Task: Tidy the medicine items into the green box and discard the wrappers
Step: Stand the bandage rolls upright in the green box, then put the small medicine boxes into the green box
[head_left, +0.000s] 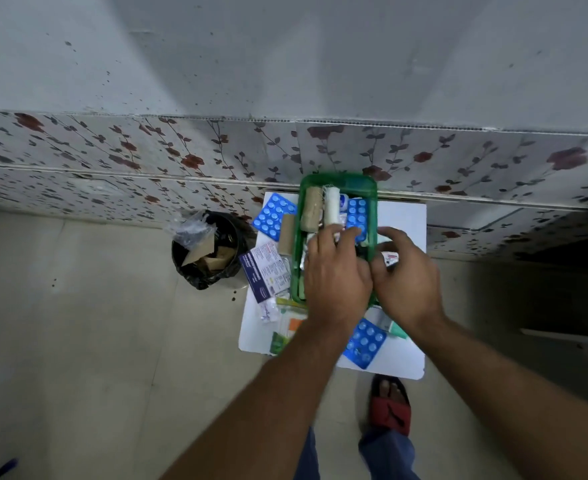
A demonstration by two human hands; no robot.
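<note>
Black-lined bin (209, 254) left of the white table (407, 216), handy for wrappers. Left hand (336, 271) spread, fingers down inside green box (337, 183), likely settling contents. Right hand (407, 275) pinches a small white tube (390, 258) at box's edge.

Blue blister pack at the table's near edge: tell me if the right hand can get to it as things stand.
Probably yes. The blue blister pack lies uncovered just under the right hand, though that hand seems to hold a small item already.
</note>
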